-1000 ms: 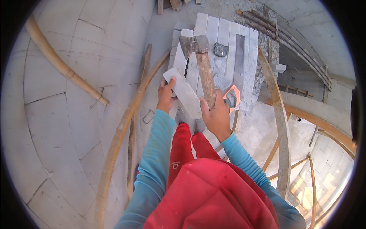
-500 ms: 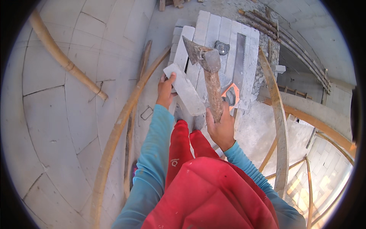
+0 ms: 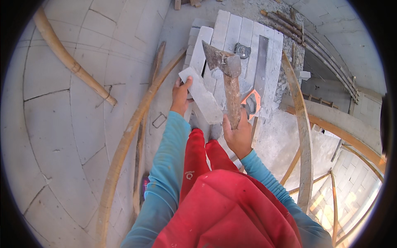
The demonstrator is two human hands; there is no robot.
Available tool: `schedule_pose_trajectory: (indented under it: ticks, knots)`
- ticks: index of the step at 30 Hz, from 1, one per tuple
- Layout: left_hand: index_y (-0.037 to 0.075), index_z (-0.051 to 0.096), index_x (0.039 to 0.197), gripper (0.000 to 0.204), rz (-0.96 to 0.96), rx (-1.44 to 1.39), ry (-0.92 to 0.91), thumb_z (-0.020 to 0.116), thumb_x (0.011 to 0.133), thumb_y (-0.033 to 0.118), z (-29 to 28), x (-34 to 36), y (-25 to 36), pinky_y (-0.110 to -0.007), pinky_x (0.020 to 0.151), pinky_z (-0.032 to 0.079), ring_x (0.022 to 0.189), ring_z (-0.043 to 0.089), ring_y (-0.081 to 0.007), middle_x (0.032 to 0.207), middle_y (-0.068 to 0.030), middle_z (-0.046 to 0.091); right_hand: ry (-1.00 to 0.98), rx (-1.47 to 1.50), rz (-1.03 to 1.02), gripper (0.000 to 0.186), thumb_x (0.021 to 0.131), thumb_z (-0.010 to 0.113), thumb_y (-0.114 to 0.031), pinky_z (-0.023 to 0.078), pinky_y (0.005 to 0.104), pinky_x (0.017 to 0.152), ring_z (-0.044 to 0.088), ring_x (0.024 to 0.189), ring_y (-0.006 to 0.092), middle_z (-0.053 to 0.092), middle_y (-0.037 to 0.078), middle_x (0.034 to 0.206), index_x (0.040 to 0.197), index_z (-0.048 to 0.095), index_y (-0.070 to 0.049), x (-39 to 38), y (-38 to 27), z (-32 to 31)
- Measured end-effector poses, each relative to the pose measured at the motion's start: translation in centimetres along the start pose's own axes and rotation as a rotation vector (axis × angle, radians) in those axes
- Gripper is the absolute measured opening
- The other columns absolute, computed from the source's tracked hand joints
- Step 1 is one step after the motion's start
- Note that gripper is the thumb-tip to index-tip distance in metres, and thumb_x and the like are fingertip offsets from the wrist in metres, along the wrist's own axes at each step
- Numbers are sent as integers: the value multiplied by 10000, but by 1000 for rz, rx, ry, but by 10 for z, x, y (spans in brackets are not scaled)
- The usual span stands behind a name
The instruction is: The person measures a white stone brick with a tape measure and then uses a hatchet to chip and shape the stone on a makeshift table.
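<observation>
My left hand grips a short light-grey block by its far left end, thumb on top and fingers underneath. My right hand is wrapped around the wooden handle of a hatchet, which points away from me with its metal head up. The hatchet's blade flares to the left, beyond the block; a narrow gap shows between block and handle. Just past my right hand lies a handsaw with an orange grip, on a stack of long white blocks. A tape measure rests on the stack too.
A block wall rises on the left. Wooden poles slant past my left arm, and a curved plank stands to my right. Long poles lie at the far right among rubble. A bent wire is on the floor.
The hatchet head has shifted slightly to the right and nearer to me. The block has barely moved, and both hands keep their hold.
</observation>
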State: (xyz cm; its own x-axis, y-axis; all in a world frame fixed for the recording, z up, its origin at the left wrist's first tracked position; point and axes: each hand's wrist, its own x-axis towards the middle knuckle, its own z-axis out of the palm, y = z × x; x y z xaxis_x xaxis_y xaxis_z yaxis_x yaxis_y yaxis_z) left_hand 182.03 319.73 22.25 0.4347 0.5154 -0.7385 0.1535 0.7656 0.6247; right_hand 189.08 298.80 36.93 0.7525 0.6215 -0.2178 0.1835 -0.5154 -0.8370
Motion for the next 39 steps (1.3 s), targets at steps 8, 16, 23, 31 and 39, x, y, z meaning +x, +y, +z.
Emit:
schedule_pose_trajectory:
  ticks: [8,16,23,31,39]
  knots:
    - [147,432,1501,692,-17,25,-5,735,940,414,5,2,-2,-636,931,497,1240,558,-341,1412,-107,532,-155,-193,58,377,939,671,-194,519,544,639,665,737,511,669,303,812,1176,496,42,10,47,-4]
    - [168,428,1508,687,-30,29,1,730,945,421,12,1,1,-635,933,492,1238,558,-341,1418,-106,531,-107,-197,46,348,934,671,-198,504,575,643,657,730,515,659,297,770,1148,501,18,-1,66,14]
    - [184,398,1539,712,-19,18,39,734,942,379,-1,5,-6,-655,909,495,1268,552,-315,1452,-82,530,-65,-31,86,334,944,673,-215,502,561,628,666,725,507,657,297,763,1134,510,7,-7,17,-9]
    - [184,406,1539,718,-28,29,16,740,937,385,6,5,-3,-666,915,488,1276,550,-324,1457,-93,528,-114,-153,116,298,946,685,-175,509,530,590,662,705,496,650,276,720,1127,516,-10,-41,53,-1]
    - [168,400,1536,728,-10,34,8,736,936,406,0,3,-4,-654,922,486,1267,549,-331,1443,-102,530,6,-38,33,292,941,687,-158,522,516,592,670,716,493,654,273,722,1136,521,-18,-37,4,-17]
